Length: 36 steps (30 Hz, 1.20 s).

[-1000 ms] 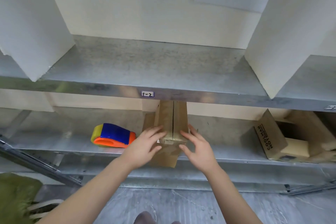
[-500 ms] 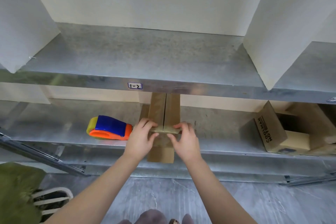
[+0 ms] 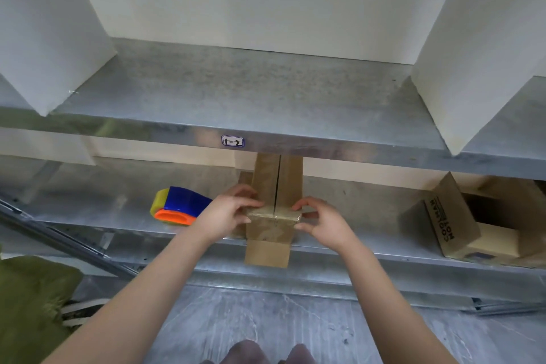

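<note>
Both hands are on the narrow cardboard box [image 3: 276, 186], which stands at the front edge of the lower metal shelf [image 3: 88, 204], its near end overhanging. The left hand [image 3: 224, 213] pinches the taped front corner from the left, the right hand [image 3: 322, 220] from the right, fingers curled around it. A blue-and-orange tape dispenser [image 3: 180, 205] lies just left, an open carton [image 3: 472, 221] well off to the right.
</note>
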### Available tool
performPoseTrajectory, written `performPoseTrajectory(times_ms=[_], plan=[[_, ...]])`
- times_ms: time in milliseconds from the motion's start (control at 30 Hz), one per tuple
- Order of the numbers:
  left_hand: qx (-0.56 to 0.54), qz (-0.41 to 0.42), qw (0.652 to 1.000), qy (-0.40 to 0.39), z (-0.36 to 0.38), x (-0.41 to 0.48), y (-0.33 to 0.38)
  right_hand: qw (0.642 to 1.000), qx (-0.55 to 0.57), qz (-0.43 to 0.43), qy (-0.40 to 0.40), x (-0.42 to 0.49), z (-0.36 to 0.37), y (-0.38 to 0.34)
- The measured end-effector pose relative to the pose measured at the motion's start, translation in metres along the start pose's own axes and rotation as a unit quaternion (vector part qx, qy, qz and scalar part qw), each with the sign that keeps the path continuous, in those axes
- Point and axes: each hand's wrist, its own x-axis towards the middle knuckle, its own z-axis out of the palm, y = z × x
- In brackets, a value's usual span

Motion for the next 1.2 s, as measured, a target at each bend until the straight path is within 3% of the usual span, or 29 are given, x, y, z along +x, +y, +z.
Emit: performPoseTrajectory(times_ms=[100,300,533,700,833,1000,1200], plan=[[-0.03,-0.006,0.999,0.014,0.004,-0.001,0.0,0.999,0.038,0.004,0.018,-0.005,0.002,0.001],[-0.053,-0.049,0.988,0.139,0.037,-0.01,0.01,0.987,0.071,0.03,0.142,-0.009,0.031,0.002],[-0.02,-0.057,0.989,0.135,0.033,-0.006,0.012,0.982,0.123,0.045,0.134,-0.009,0.029,0.005],[-0.102,-0.08,0.985,0.118,0.023,-0.008,0.008,0.973,0.195,0.047,0.116,-0.01,0.03,0.008],[-0.138,-0.128,0.969,0.16,0.035,-0.011,0.01,0.976,0.165,0.058,0.126,-0.011,0.035,0.003],[-0.246,-0.188,0.944,0.115,0.025,-0.01,0.02,0.979,0.139,0.077,0.127,-0.016,0.028,0.002],[-0.182,-0.196,0.963,0.046,0.032,-0.005,0.039,0.962,0.206,0.121,0.131,-0.016,0.032,0.001]])
